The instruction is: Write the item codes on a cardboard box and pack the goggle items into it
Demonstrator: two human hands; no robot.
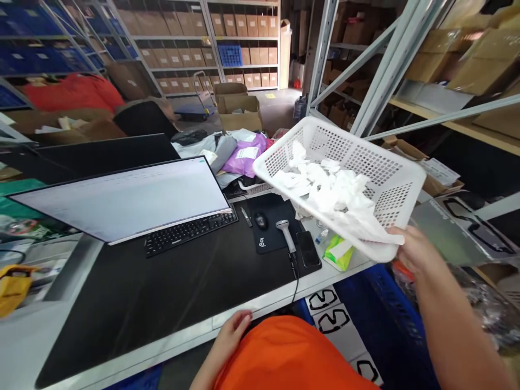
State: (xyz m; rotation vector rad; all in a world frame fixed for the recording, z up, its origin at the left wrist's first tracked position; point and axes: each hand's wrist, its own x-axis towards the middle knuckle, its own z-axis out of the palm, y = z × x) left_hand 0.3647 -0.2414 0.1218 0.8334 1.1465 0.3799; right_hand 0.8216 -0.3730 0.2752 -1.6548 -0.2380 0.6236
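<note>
My right hand (415, 250) grips the near right corner of a white plastic basket (400, 162), its thumb over the rim against a strip of white paper. The basket is tilted towards me, raised over the right end of the desk. Crumpled white paper pieces (329, 187) lie inside it. My left hand (235, 329) rests by the desk's front edge, fingers loosely bent, with nothing visible in it. Nearest the basket on the desk are a barcode scanner (286, 235), a black phone (309, 249) and a green packet (339, 253).
A monitor (122, 197) and keyboard (190, 230) occupy the left of the black-topped desk (170, 292). A mouse (260, 219) sits on a mouse pad. Bagged parcels (244, 154) are piled behind. Metal shelving (377, 70) stands close on the right. Blue crates (390, 303) are below the desk.
</note>
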